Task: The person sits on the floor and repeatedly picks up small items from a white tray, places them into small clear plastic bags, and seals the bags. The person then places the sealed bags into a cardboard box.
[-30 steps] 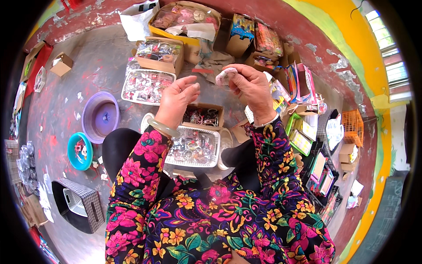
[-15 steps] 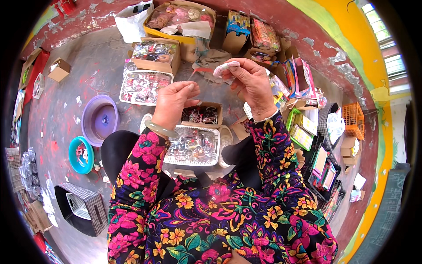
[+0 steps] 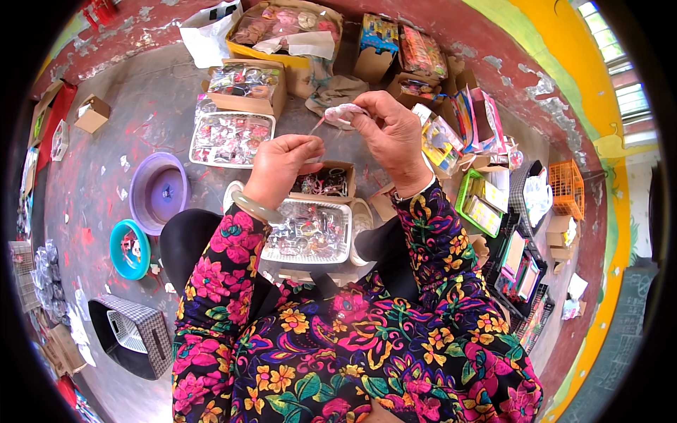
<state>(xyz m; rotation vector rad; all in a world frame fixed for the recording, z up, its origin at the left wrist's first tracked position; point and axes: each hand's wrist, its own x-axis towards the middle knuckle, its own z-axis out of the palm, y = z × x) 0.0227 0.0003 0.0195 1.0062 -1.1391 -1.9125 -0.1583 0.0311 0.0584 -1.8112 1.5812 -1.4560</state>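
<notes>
A pale pink, bunched fabric band, like a hair scrunchie, is pinched between the thumb and fingers of my right hand. From its left end a thin pinkish strand slants down to my left hand, whose thumb and fingertips are closed on it. The exact nature of the strand is too small to tell. Both hands are raised above a white plastic basket between my knees, full of small clear-bagged items. Just past it lies a cardboard box holding dark and pink bits.
Another white basket of bagged goods and several packed cartons stand ahead. A purple basin and a turquoise basin sit on the left. Right are a green basket, black crates and an orange crate.
The pink band has swung left and now lies more level, toward my left hand. My left hand has shifted slightly right, and the right hand has turned and moved left.
</notes>
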